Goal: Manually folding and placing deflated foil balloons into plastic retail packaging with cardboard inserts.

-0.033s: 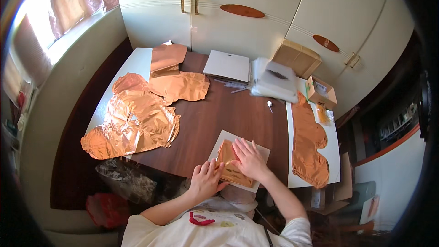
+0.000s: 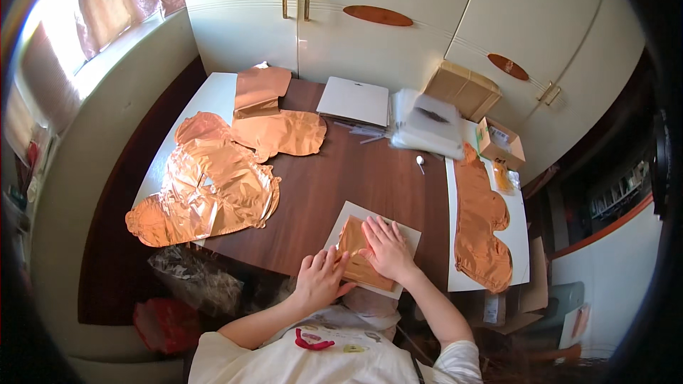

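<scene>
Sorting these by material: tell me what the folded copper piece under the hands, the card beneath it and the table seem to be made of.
Folded copper piece: likely metallised foil film, shiny and creased like the crinkled foil balloons nearby.
White card: apparently stiff cardboard, matt, flat with straight edges.
Table: dark wood or wood-look laminate; grain shows, slight sheen.

A folded copper-coloured foil piece (image 2: 353, 252) lies flat on a pale rectangular card (image 2: 398, 231), shiny and slightly creased, its long side running along the card's length. The card sits askew on the dark wooden table (image 2: 341, 178), at the near edge, its lower corner reaching that edge.
</scene>
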Available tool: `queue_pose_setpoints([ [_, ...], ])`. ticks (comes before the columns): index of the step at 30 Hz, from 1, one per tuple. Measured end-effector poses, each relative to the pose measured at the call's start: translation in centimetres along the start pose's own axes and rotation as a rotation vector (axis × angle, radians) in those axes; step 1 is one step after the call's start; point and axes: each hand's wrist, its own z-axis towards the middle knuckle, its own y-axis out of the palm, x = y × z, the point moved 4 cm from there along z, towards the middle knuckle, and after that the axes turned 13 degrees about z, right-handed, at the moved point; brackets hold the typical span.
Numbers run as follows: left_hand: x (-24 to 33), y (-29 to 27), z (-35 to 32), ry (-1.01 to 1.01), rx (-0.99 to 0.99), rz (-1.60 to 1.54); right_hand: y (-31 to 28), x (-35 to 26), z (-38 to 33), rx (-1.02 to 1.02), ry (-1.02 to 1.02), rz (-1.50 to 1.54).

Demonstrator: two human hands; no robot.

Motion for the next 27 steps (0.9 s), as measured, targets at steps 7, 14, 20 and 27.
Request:
queue_pose_setpoints([
  [7,-5.5,1.3,4.0,0.101,-0.047,-0.059,0.9,0.3,-0.3,0.094,0.085,0.033],
  [14,-6.2,2.6,5.3,0.229,-0.046,-0.085,0.5,-0.1,-0.2,0.107,0.072,-0.004],
  [20,-6.1,2.4,5.0,0.274,-0.067,-0.142,0.6,0.0,0.0,0.093,0.093,-0.015],
  [27,-6.2,2.6,4.4,0.290,-0.128,-0.195,0.4,-0.4,0.3,0.062,0.132,-0.014],
])
